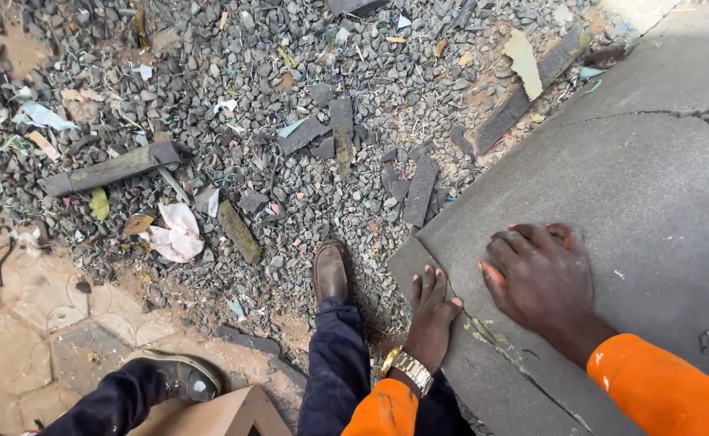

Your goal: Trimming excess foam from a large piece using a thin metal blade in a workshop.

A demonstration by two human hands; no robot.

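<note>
A large grey concrete slab (653,186) fills the right side, its cracked corner pointing toward my legs. My left hand (433,316), with a gold wristwatch on the wrist, rests flat on the slab's corner edge, fingers together and extended. My right hand (538,274) lies palm down on the slab just right of the crack (492,339), fingers curled slightly. Both sleeves are orange. Neither hand holds anything.
Grey gravel (290,105) with dark broken slab strips (112,169), paper scraps (175,232) and leaves covers the ground ahead. My brown shoe (330,270) stands on the gravel; the other shoe (180,375) is on patterned paving (31,307). A brown box corner (233,416) sits below.
</note>
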